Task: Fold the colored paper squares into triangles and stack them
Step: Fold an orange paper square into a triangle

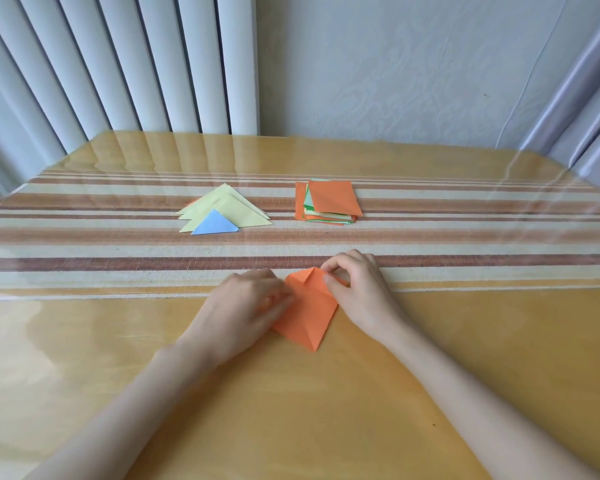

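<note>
An orange paper square (309,313) lies on the table in front of me, creased along its diagonal, one corner pointing at me. My left hand (246,306) rests on its left side, fingertips pressing the paper. My right hand (357,289) pinches its far right corner, which is lifted and bent over. Further back on the left lies a pile of folded triangles (222,211), mostly pale yellow, with a blue triangle (214,224) in front. To the right of it sits a stack of unfolded squares (328,202) with an orange sheet on top.
The wooden table (291,410) carries a striped runner (465,237) under a glossy clear cover. Vertical blinds (118,64) and a pale wall stand behind the far edge, and a curtain (586,116) hangs at the right.
</note>
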The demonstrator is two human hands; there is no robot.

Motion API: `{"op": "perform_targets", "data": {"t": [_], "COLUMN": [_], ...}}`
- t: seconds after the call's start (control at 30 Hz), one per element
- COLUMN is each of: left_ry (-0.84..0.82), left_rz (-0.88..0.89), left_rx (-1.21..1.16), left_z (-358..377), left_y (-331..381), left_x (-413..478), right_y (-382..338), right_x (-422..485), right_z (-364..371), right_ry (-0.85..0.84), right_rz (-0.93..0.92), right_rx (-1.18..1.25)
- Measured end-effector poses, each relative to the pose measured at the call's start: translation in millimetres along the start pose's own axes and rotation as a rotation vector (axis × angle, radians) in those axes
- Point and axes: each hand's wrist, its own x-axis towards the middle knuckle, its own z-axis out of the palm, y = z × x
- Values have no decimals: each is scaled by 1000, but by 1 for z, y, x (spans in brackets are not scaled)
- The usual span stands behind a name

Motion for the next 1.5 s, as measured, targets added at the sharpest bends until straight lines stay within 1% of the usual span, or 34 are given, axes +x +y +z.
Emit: {"op": "perform_targets", "data": {"t": [0.07,0.1,0.23,0.37,0.47,0.67,0.77,0.87,0.93,1.0,1.07,1.13,1.33,1.43,1.5], "left_ry": [0,-5,-93,-67,-83,-98,-122,-109,-89,-78,-90,-94,-54,-64,-70], "left_rz": [-82,-106,-71,-60,4,191,250,288,313,313,273,244,208,167,141], "left_rx": [-137,-165,-176,-201,-188,-151,-99,-85,-53,-21,-55,-84,-86,-137,-169], "left_z": [-6,-8,-7,0,0,-6,-8,-10,-9,-8,-8,-8,-6,-4,-4], "left_y": [-5,-8,-20,-24,-27,-34,-36,-37,-36,-35,-33,-31,-29,-30,-31], "left_x": [19,28,45,46,43,38,34,31,31,31,30,29,27,26,27], "right_y": [-1,-2,-2,-3,2,10,15,14,10,5,0,-3,5,11,14], "right_x": [5,6,8,5,0,-4,-10,-14,-16,-19,-22,-23,-29,-37,-38], "right_z": [1,1,0,-4,-8,-6,-6,-7,-7,-5,-1,1,-2,-9,-11], "right_ry": [-6,-10,-13,1,-41,19,50,42,35,17,-11,-24,103,153,155], "right_rz": [-24,-39,-104,-131,-150,-345,-419,-457,-447,-427,-414,-408,-316,-269,-240], "right_rx": [-5,0,26,37,-3,-123,-230,-336,-407,-527,-636,-689,-727,-687,-663]}}
